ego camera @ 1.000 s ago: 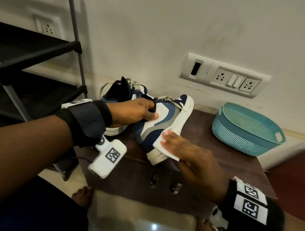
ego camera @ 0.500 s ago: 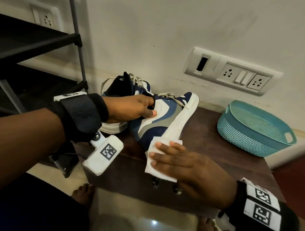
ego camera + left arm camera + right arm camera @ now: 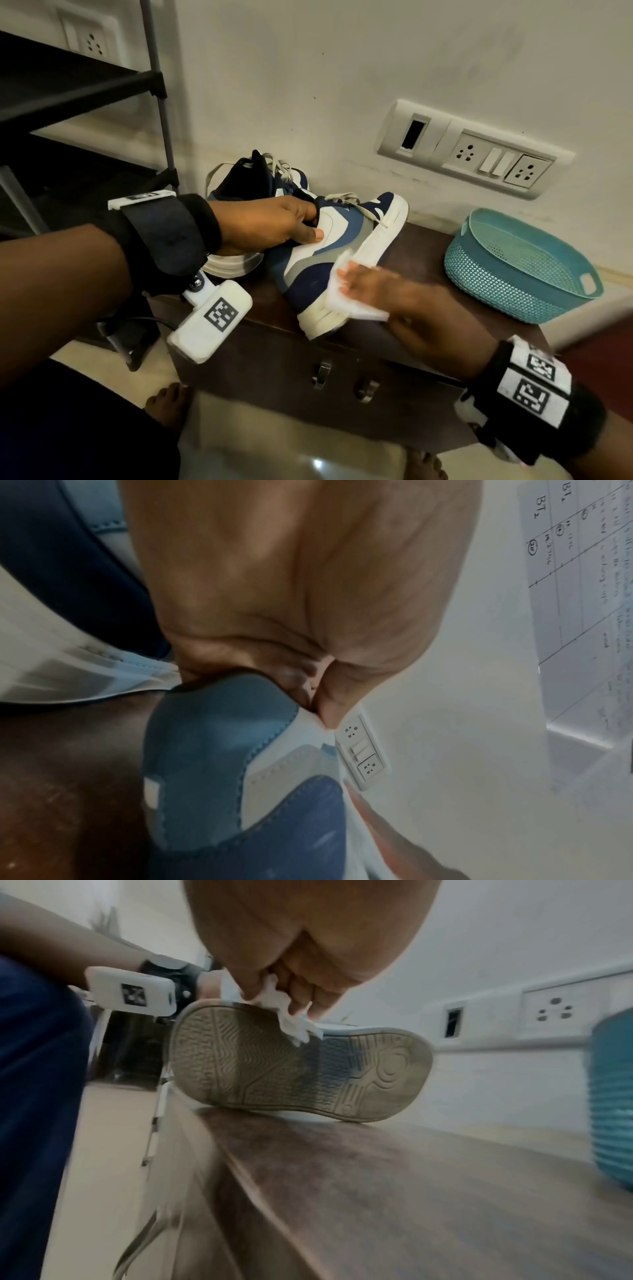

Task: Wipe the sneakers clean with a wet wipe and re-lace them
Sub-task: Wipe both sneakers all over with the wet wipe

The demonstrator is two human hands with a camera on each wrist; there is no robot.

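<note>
A navy, white and grey sneaker (image 3: 318, 260) lies tipped on its side on the dark wooden table (image 3: 421, 260), its worn sole (image 3: 281, 1069) facing my right wrist. My left hand (image 3: 274, 222) grips its collar, thumb on the white side panel (image 3: 291, 764). My right hand (image 3: 376, 284) holds a white wet wipe (image 3: 337, 291) against the white midsole near the heel; the right wrist view shows the wipe (image 3: 294, 1026) bunched between thumb and fingers. The second sneaker (image 3: 239, 178) stands behind my left hand, with loose laces.
A teal plastic basket (image 3: 513, 274) sits at the table's right end. A socket panel (image 3: 479, 154) is on the wall behind. A black shelf rack (image 3: 68, 85) stands to the left. Bare toes (image 3: 168, 404) show on the floor below the table's front edge.
My right hand slid the wipe down past the heel half a second ago and has now come back up onto the midsole. The left hand keeps its grip on the collar.
</note>
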